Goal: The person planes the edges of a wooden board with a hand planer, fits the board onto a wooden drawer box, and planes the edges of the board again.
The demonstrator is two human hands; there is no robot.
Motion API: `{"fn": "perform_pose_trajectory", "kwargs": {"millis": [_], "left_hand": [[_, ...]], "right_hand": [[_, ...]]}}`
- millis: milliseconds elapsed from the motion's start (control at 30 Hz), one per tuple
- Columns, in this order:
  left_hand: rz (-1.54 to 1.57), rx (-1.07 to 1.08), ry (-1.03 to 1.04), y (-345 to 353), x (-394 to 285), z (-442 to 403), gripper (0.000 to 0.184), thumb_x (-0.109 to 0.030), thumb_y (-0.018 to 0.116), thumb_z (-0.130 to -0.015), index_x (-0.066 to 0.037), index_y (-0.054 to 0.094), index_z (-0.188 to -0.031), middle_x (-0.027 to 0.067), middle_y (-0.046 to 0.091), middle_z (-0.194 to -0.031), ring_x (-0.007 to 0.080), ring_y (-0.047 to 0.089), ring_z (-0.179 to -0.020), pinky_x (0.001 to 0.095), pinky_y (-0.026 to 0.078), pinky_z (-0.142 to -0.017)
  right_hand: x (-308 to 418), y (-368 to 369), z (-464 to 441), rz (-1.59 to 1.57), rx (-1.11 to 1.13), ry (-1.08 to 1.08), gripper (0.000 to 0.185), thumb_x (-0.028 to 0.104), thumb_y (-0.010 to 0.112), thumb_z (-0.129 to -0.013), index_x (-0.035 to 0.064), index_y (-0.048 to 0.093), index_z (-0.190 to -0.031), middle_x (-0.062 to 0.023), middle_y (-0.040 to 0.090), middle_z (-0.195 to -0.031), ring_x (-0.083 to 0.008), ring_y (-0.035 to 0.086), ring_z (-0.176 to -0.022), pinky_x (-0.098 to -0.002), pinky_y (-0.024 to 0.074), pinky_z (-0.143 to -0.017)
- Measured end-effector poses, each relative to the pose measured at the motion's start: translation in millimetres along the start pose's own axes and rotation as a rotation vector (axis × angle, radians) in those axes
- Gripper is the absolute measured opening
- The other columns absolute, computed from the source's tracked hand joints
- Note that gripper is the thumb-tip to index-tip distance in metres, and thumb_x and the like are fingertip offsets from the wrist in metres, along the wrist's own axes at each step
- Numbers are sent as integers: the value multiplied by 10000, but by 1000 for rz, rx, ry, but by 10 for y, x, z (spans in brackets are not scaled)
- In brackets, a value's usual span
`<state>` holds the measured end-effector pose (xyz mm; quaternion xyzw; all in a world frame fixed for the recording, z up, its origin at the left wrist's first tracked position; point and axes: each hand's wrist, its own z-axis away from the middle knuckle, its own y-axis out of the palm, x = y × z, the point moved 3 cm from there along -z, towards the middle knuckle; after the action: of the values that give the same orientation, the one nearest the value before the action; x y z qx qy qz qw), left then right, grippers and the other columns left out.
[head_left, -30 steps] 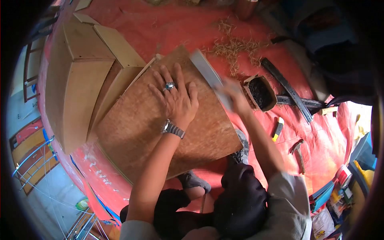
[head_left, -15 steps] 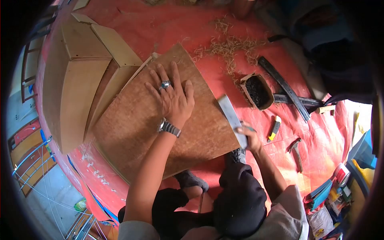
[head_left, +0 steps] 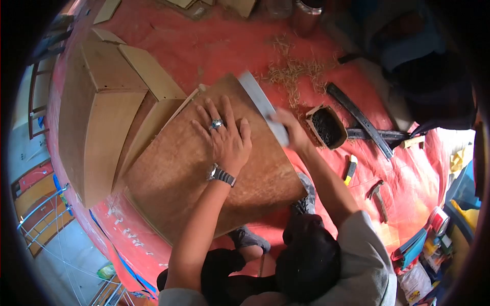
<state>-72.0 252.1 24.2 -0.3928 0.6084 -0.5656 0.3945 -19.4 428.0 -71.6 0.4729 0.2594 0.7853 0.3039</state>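
Observation:
A brown plywood board (head_left: 199, 158) lies tilted across my legs, its right edge facing my right hand. My left hand (head_left: 229, 140), with a ring and a wristwatch, rests flat on the board with fingers spread. My right hand (head_left: 291, 127) is closed around a long, silver-grey hand plane (head_left: 260, 104). The plane lies along the board's right edge near its far corner. My fingers and motion blur hide part of its grip.
Joined plywood panels (head_left: 109, 117) stand at left. Curly wood shavings (head_left: 293, 74) litter the red sheet (head_left: 219, 41). To the right are a box of nails (head_left: 326, 127), black metal rails (head_left: 360, 120), a utility knife (head_left: 350, 170) and a claw hammer (head_left: 378, 200).
My right hand has pushed the hand plane forward along the board's right edge, from the near corner towards the far one. My left hand stays pressed on the board. The view has shifted slightly.

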Motion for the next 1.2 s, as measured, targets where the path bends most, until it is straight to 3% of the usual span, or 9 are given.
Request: {"fn": "perform_pose_trajectory", "kwargs": {"millis": [233, 367, 467, 567, 667, 867, 1000, 1100, 1200], "left_hand": [[-12, 5, 3, 10, -15, 6, 726, -423, 424, -1078, -86, 225, -1690, 311, 156, -1721, 532, 114, -1588, 725, 78, -1238], [-28, 28, 6, 21, -1, 9, 731, -425, 430, -1075, -87, 224, -1690, 310, 142, -1725, 535, 109, -1588, 733, 86, -1233], [-28, 26, 14, -5, -3, -9, 734, -426, 435, -1072, -92, 225, -1691, 308, 132, -1727, 532, 103, -1590, 737, 83, -1231], [-1, 38, 5, -9, 5, -5, 728, -422, 430, -1076, -93, 224, -1691, 307, 133, -1728, 533, 98, -1591, 735, 81, -1232], [3, 4, 16, 29, 12, 13, 725, -418, 426, -1079, -87, 220, -1691, 308, 141, -1726, 536, 95, -1590, 735, 82, -1232], [1, 2, 10, 28, -2, -2, 726, -415, 424, -1081, -80, 218, -1691, 318, 166, -1717, 537, 103, -1589, 733, 74, -1233], [-25, 38, 8, 1, -1, 5, 726, -415, 426, -1080, -83, 218, -1691, 326, 165, -1713, 537, 104, -1588, 734, 69, -1233], [-24, 59, 15, -11, -12, 59, 728, -420, 427, -1079, -84, 219, -1691, 320, 160, -1715, 534, 103, -1589, 725, 68, -1239], [-15, 44, -10, -6, -9, 16, 730, -428, 426, -1080, -84, 220, -1690, 313, 160, -1719, 529, 101, -1591, 715, 63, -1245]], "right_hand": [[-360, -300, 1473, -59, -171, 195, 476, 277, 693, -900, -17, 686, -1275, -73, 717, -1055, -155, 692, -952, -295, 535, -893], [-299, -139, 148, 51, -237, -40, 468, 302, 666, -942, 1, 683, -1301, -91, 718, -1185, -174, 677, -1064, -333, 543, -921], [270, 357, -862, -282, 108, 201, 438, 283, 693, -959, 28, 673, -1314, -134, 721, -1221, -202, 681, -1137, -360, 519, -1045], [154, 303, -760, -264, 68, 157, 477, 283, 719, -946, 40, 657, -1352, -147, 721, -1226, -213, 710, -1086, -357, 561, -991], [-302, -211, -38, 10, -14, 19, 557, 323, 755, -917, 42, 652, -1386, -179, 701, -1298, -254, 683, -1180, -411, 534, -1039], [-597, -589, 1457, -111, -120, 245, 574, 304, 751, -864, -32, 678, -1324, -175, 717, -1279, -242, 668, -1213, -380, 516, -1027], [36, 3, -95, 324, -97, -66, 410, 253, 646, -953, -15, 725, -1253, -126, 725, -1275, -247, 676, -1178, -380, 435, -1135], [327, 424, -973, -222, 106, 149, 372, 285, 670, -968, 48, 741, -1247, -109, 723, -1238, -193, 674, -1069, -332, 498, -995], [357, 288, -631, 197, 27, -72, 352, 297, 701, -945, 33, 741, -1174, -67, 711, -1140, -140, 666, -985, -307, 523, -866]]}}
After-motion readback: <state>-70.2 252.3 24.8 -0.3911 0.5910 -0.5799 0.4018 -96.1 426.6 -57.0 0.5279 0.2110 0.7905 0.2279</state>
